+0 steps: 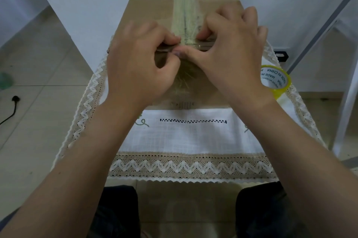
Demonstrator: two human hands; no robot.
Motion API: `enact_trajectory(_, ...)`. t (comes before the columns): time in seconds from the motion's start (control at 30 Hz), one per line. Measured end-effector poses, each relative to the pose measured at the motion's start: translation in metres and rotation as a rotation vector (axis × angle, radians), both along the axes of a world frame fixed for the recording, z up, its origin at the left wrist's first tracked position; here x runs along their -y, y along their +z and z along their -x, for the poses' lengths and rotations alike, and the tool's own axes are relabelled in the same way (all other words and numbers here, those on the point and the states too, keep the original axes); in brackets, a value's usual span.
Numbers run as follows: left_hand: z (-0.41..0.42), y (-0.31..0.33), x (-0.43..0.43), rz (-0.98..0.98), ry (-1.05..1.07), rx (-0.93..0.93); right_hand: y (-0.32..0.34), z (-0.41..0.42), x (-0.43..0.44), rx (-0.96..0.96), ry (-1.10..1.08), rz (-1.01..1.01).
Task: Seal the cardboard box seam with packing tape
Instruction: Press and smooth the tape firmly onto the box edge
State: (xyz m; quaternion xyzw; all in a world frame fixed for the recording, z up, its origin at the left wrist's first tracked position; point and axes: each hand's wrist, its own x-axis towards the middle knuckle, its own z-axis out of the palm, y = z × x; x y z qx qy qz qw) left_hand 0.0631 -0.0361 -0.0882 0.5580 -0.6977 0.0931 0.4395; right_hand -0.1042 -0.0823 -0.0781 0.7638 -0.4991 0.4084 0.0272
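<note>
A brown cardboard box [153, 3] stands on a small table, its top running away from me. A strip of yellowish clear tape [184, 5] runs along the middle seam and folds over the near top edge. My left hand [139, 63] and my right hand [230, 53] meet at that near edge, fingers curled and thumbs pressed on the tape where it bends down the front face. The tape below the edge is wrinkled. A roll of yellowish packing tape [276, 81] stands on the table right of the box, just behind my right wrist.
A white cloth with lace trim [193, 137] covers the table. Tiled floor lies on both sides, with a black cable [11, 108] on the left. White frame legs [346, 102] stand at the right. My knees show at the bottom.
</note>
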Motion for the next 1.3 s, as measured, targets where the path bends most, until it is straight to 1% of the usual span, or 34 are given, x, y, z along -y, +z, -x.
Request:
enact_trajectory(0.13,-0.003,0.002,0.001,-0.011,0.022,-0.004,-0.001,0.011,0.003,0.057,0.112,-0.028)
enact_trajectory(0.4,-0.011,0.001,0.005,-0.042,-0.025,-0.035,-0.002,0.024,0.009,0.112,0.228,-0.092)
enact_trajectory(0.6,-0.009,-0.001,0.005,-0.049,-0.004,-0.024,-0.008,0.024,0.008,0.166,0.176,-0.067)
enact_trajectory(0.7,-0.008,-0.001,0.007,-0.033,-0.004,-0.075,-0.009,0.016,0.007,0.147,0.117,-0.035)
enact_trajectory(0.83,-0.01,0.001,0.009,-0.046,-0.015,-0.094,-0.01,0.014,0.007,0.115,0.122,0.013)
enact_trajectory(0.93,-0.008,-0.002,0.006,-0.041,0.011,-0.051,-0.016,0.013,0.004,0.056,0.058,0.072)
enact_trajectory(1.03,-0.001,-0.009,0.001,-0.028,0.082,0.02,-0.029,0.008,-0.003,0.001,-0.03,0.137)
enact_trajectory(1.13,0.003,-0.016,-0.001,-0.032,0.136,0.095,-0.045,0.007,-0.009,-0.021,-0.034,0.176)
enact_trajectory(1.3,0.007,-0.028,-0.001,-0.021,0.245,0.242,-0.058,0.013,-0.013,-0.11,-0.007,0.221)
